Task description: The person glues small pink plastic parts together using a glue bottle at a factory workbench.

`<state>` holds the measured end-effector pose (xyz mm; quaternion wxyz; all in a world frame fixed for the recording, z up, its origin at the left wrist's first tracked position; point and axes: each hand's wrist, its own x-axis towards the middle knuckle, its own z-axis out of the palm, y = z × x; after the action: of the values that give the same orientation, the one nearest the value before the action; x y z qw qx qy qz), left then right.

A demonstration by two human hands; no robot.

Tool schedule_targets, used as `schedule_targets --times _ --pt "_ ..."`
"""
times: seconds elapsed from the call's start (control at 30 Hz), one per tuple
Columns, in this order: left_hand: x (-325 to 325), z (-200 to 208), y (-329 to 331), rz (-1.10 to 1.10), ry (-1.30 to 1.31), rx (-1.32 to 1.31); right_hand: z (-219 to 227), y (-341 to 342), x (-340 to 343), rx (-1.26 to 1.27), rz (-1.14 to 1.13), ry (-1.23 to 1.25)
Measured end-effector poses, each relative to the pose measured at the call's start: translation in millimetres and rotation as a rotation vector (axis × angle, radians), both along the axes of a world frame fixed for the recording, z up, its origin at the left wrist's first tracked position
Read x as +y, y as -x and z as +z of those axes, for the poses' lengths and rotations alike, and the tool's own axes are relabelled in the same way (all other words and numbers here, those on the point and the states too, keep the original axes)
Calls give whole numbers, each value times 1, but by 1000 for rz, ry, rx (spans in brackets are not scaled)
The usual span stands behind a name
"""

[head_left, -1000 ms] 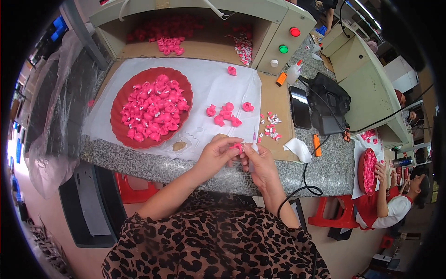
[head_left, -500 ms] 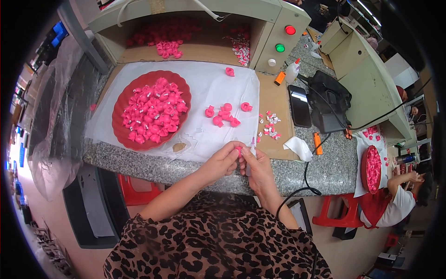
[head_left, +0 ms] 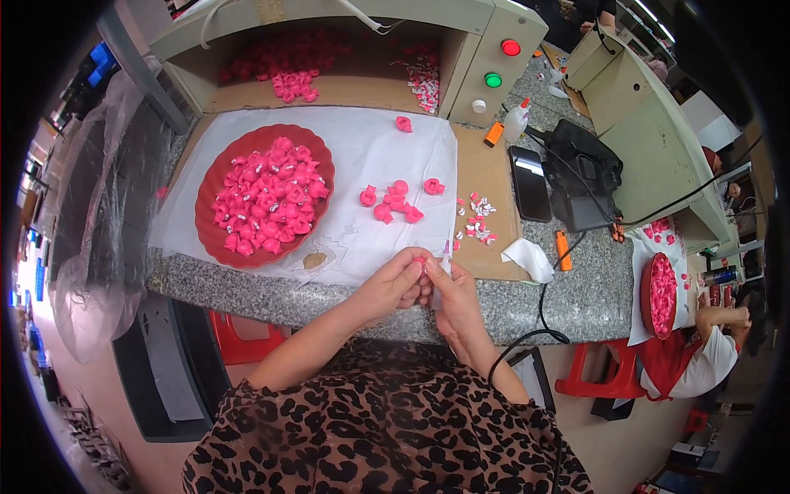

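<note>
My left hand [head_left: 395, 286] and my right hand [head_left: 459, 306] meet at the front edge of the bench. Pinched in the left fingertips is a small pink piece [head_left: 420, 260], mostly hidden; the right thumb presses close against it. A slim whitish tube with a thin purplish tip [head_left: 445, 263] stands upright in my right hand, its lower part covered by the fingers. Beyond the hands, several pink pieces [head_left: 397, 202] lie on a white sheet [head_left: 346, 148]. Small white and pink bits [head_left: 477, 222] are scattered on cardboard to the right. A red scalloped bowl [head_left: 210, 235] heaped with pink pieces sits at left.
Behind the sheet stands a cream box-like machine [head_left: 494, 49] with more pink pieces inside. To the right are a phone [head_left: 529, 184], a black bag [head_left: 580, 173], orange cutters [head_left: 563, 250], a white bottle [head_left: 516, 120], a crumpled tissue [head_left: 529, 261] and a looping black cable [head_left: 543, 317]. A co-worker [head_left: 699, 358] sits far right.
My hands stay together with small finger shifts around the pink piece. The view has shifted slightly. The co-worker's arms at the far right have moved.
</note>
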<state>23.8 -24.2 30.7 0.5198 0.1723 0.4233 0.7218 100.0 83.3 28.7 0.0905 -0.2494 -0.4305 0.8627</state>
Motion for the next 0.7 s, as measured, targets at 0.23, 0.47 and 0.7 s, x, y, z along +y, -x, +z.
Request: schedule_targets --times 0.23,0.47,0.7 --pt "1 -3 -2 2 21 49 1 0 -3 9 -3 -14" --pt "0 10 -4 60 41 198 7 0 -1 -55 -26 68" --pt "-5 4 -5 35 -20 19 12 -1 2 -53 -22 91"
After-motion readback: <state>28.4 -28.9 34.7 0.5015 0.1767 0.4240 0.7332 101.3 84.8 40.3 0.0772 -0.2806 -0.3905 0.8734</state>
